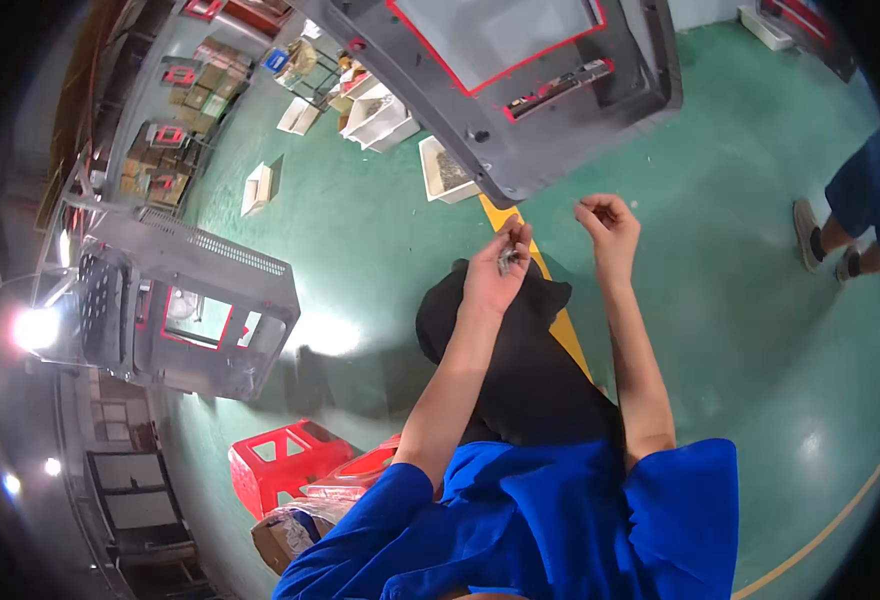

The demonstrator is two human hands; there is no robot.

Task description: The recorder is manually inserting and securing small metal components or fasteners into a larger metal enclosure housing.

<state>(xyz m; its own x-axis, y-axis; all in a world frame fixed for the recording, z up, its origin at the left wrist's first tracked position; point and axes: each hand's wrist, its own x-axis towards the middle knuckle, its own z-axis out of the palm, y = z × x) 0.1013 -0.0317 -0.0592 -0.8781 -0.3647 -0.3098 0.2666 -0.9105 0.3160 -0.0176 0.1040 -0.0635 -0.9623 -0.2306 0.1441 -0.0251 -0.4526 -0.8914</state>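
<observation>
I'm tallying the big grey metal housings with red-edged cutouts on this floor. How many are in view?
2. One grey housing lies at the top centre, just beyond the person's raised hands. The other grey housing stands at the left, above the red plastic stool. More may be hidden among the shelves.

Short blue sleeves (390,510), black trousers (530,370)

Both hands are raised: left hand (498,268) cupped, right hand (608,224) pinched.

Handful of small dark metal screws (508,260)
They're bunched loosely in the cupped left hand (495,275), up over the green floor, too tiny to count.
</observation>
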